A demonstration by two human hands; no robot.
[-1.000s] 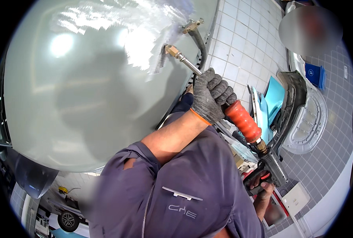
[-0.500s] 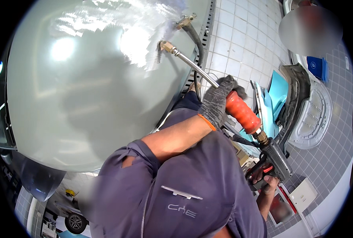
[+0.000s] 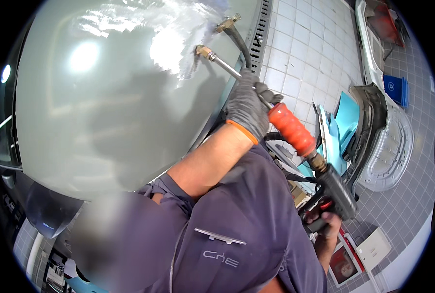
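The tool (image 3: 295, 132) slants over the tiled floor (image 3: 293, 61) from my lower right up to the grey-green panel (image 3: 71, 141). Its brass tip (image 3: 206, 52) sits on the right side of a bright, bared patch (image 3: 171, 49) and looks to be touching there, though the glare keeps me from being sure. The left hand (image 3: 249, 105), gloved in grey, has its fingers curled round the steel rod (image 3: 227, 67), between the tip and the red grip (image 3: 287, 122). The right hand (image 3: 331, 223), bare, is wrapped round the handle of the black gun (image 3: 342, 188) at the other end; some of its fingers are hidden from me. A brass clamp (image 3: 228, 23) with a black cable (image 3: 239, 43) is on the panel near the tip, apart from it. Off to the right lie teal sheets (image 3: 347, 117) and a blue bin (image 3: 396, 90)

I'd judge the work partway along: the patch is down to shining metal, the clamp is in place and the tool is at the panel. The metal carries no coat, so something seems left; whether it is level under that shine, I cannot tell
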